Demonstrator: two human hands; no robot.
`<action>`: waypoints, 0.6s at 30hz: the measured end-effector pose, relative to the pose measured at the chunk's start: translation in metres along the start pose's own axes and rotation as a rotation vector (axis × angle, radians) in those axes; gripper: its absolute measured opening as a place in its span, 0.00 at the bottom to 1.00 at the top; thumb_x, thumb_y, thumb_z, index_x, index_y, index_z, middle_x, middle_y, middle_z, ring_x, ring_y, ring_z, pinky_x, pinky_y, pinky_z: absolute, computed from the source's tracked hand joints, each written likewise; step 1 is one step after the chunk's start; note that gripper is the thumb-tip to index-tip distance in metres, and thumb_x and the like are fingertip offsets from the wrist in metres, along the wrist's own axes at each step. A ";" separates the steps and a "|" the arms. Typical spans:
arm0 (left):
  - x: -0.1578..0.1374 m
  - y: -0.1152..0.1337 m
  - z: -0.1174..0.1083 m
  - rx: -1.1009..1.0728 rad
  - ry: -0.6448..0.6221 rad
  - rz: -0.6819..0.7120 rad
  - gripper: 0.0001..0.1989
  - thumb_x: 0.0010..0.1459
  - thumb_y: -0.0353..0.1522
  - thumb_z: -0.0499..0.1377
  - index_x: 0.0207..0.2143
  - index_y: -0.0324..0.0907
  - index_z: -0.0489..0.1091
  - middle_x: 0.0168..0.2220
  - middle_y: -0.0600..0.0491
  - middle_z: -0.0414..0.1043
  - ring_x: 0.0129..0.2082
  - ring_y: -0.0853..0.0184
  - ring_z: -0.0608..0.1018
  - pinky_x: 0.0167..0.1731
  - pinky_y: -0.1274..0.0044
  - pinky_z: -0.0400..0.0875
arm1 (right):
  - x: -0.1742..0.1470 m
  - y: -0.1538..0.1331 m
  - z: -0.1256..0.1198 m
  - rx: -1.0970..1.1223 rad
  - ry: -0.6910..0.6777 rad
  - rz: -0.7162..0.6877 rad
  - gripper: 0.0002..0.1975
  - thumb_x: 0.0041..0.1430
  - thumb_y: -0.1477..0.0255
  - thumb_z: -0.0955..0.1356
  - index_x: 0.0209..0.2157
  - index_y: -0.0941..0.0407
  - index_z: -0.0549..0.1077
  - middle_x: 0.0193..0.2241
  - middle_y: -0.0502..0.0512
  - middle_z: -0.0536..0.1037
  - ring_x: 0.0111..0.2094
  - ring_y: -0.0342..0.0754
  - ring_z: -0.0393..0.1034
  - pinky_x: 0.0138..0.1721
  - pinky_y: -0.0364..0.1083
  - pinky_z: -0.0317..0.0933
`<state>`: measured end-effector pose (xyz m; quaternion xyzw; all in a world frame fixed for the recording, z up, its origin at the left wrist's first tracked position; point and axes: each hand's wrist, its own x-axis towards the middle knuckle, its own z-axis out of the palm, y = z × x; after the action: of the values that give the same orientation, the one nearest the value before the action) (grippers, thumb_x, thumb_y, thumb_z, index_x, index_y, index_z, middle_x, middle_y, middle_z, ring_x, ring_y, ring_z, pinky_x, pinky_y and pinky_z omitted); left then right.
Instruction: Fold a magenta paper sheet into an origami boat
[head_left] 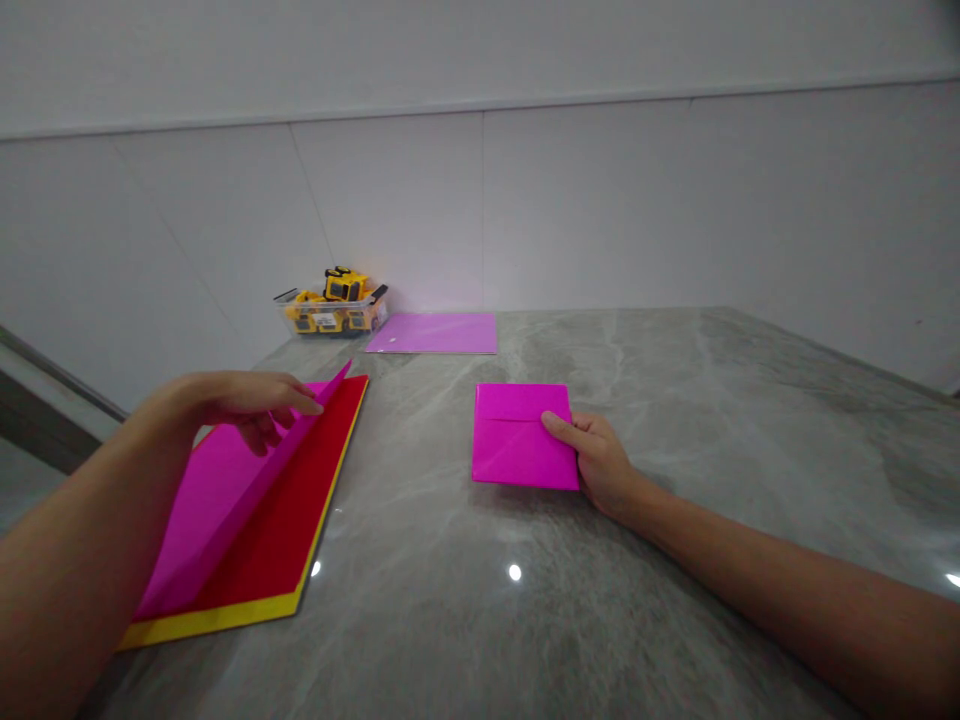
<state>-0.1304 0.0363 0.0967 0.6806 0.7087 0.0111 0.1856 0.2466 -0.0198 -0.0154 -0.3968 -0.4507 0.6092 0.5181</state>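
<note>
Seeing, nr L, a stack of coloured sheets on the tabletop [675,410]: yellow sheet [247,612] lowest, red sheet [289,520] above, magenta sheet [240,515] on top w/ its R side lifted. My L hand [251,402] has fingers at that raised edge; thumb's hidden, so I can't tell if the grip there is pinched or just propping. To the R, approx. mid-view, my R hand [604,462] has its grip clamped on a magenta envelope [517,452], thumb on top, over the tabletop. It's squarish, flat, bright, w/ a flap line across nr the far edge & a faint diag. crease. Further off, a lilac sheet [442,333] lies flat, just R of a clear plastic bin [287,315] nr the wall [600,210]. Bin holds yellow-&-black toy vehicles [346,288], piled above its rim. White label [325,320] on the front, text too small to read.
</note>
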 end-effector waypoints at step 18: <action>-0.028 0.133 0.157 -1.487 -0.260 0.357 0.18 0.46 0.44 0.68 0.23 0.38 0.72 0.21 0.54 0.74 0.21 0.72 0.74 0.27 0.80 0.71 | -0.005 -0.002 0.003 -0.273 -0.259 -0.006 0.24 0.49 0.50 0.70 0.21 0.58 0.69 0.15 0.48 0.69 0.15 0.39 0.60 0.17 0.39 0.51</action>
<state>0.0407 -0.0185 -0.0064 0.4770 0.3673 0.4336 0.6705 0.2453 -0.0251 -0.0121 -0.3803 -0.5932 0.5867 0.3992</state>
